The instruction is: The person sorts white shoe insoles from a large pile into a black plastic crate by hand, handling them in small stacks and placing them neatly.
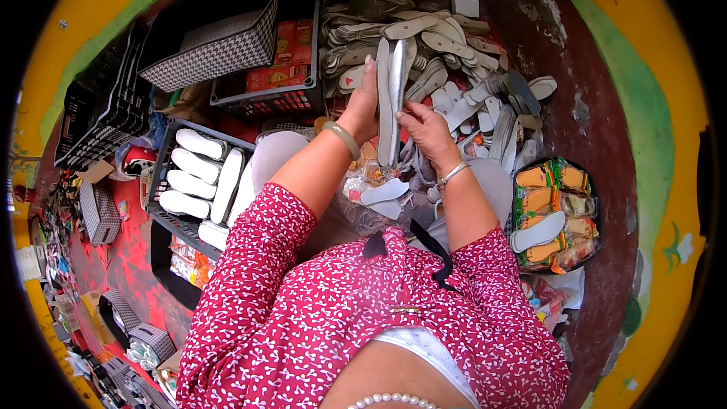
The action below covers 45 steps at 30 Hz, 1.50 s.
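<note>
Two pale insoles [385, 102] stand upright on edge, side by side, in front of me. The thumb and fingers of my right hand [430, 132] grip the right-hand one by its edge near the middle. My left hand [364, 106] is raised along the left face of the pair, fingers straight and together, palm toward them. Its thumb is hidden. Between my knees, a loose light insole [385, 192] lies on clear plastic and thin cords. A large pile of pale insoles [447, 38] spreads beyond my hands.
On the left, a black crate [163, 208] holds several white insoles [193, 163]. Behind it stand a checked fabric box [219, 53] and a dark crate with red packets [284, 68]. On the right, a bin holds orange packaged goods [538, 204], with a white insole [538, 232] on top.
</note>
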Each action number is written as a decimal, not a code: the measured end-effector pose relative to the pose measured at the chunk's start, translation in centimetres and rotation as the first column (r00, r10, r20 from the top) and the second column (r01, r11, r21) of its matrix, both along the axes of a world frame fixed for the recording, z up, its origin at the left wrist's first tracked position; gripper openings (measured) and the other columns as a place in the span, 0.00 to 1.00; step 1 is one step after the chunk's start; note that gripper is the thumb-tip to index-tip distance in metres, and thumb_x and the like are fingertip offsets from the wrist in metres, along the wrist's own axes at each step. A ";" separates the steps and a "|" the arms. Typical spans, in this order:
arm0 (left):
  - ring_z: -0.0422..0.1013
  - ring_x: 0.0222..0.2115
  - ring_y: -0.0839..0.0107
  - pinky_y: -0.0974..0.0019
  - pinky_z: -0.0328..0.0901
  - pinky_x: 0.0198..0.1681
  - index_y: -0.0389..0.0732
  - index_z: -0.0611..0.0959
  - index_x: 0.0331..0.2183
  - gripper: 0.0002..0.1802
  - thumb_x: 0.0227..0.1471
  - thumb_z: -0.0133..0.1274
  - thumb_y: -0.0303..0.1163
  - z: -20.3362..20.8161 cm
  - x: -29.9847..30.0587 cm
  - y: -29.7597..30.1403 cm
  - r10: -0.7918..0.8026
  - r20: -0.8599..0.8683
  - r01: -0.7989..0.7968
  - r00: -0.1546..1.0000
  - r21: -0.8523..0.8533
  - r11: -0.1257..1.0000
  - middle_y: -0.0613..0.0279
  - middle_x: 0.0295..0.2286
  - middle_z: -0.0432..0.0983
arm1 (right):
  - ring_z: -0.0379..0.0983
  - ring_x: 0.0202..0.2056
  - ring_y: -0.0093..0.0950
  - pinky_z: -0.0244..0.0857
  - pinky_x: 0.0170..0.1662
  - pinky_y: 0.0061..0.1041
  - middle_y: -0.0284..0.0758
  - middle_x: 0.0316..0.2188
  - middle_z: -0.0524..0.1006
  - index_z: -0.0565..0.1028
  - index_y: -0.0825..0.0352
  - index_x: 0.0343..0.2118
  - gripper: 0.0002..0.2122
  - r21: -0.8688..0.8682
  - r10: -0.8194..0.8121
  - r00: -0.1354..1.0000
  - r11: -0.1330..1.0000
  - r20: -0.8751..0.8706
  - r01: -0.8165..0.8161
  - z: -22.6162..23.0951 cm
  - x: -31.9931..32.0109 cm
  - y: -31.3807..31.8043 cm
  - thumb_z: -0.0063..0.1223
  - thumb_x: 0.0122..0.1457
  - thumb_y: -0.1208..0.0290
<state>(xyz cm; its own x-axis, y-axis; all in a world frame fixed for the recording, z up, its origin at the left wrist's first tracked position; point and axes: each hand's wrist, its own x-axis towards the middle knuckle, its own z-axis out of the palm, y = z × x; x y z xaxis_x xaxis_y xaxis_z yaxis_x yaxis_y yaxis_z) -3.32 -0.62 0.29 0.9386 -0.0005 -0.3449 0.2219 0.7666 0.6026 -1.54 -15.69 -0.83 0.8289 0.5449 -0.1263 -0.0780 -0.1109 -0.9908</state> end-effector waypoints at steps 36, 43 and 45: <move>0.69 0.45 0.58 0.59 0.64 0.48 0.42 0.59 0.55 0.38 0.38 0.47 0.23 2.7 -0.9 2.3 -0.092 0.483 0.077 0.871 0.051 0.996 0.49 0.43 0.70 | 0.70 0.23 0.13 0.63 0.23 0.11 0.29 0.31 0.75 0.69 0.73 0.46 0.15 0.200 0.320 0.920 0.940 -0.228 -0.277 1.3 -0.6 -1.0 0.46 0.59 0.70; 0.70 0.42 0.57 0.57 0.66 0.47 0.43 0.59 0.55 0.38 0.37 0.45 0.21 2.3 -0.5 2.2 -0.031 0.483 -0.002 0.875 0.067 0.998 0.50 0.40 0.70 | 0.72 0.35 0.17 0.66 0.37 0.16 0.31 0.36 0.75 0.68 0.74 0.48 0.17 0.283 0.341 0.907 0.921 -0.246 -0.269 1.0 -0.6 -1.0 0.47 0.59 0.69; 0.70 0.40 0.56 0.54 0.67 0.46 0.42 0.60 0.53 0.36 0.37 0.45 0.21 2.7 -0.4 2.9 0.085 0.483 -0.082 0.872 -0.028 0.996 0.50 0.39 0.69 | 0.71 0.37 0.18 0.64 0.43 0.18 0.32 0.37 0.75 0.69 0.73 0.46 0.17 0.291 0.396 0.865 0.905 -0.307 -0.310 1.5 -0.6 -1.2 0.49 0.58 0.68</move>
<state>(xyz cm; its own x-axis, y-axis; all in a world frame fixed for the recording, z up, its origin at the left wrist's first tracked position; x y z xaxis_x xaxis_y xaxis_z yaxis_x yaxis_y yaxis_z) -3.73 2.24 2.97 0.9849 0.0848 0.1512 -0.1607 0.7738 0.6128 -2.12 -16.86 0.69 0.4984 0.8410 -0.2104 -0.4230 0.0241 -0.9058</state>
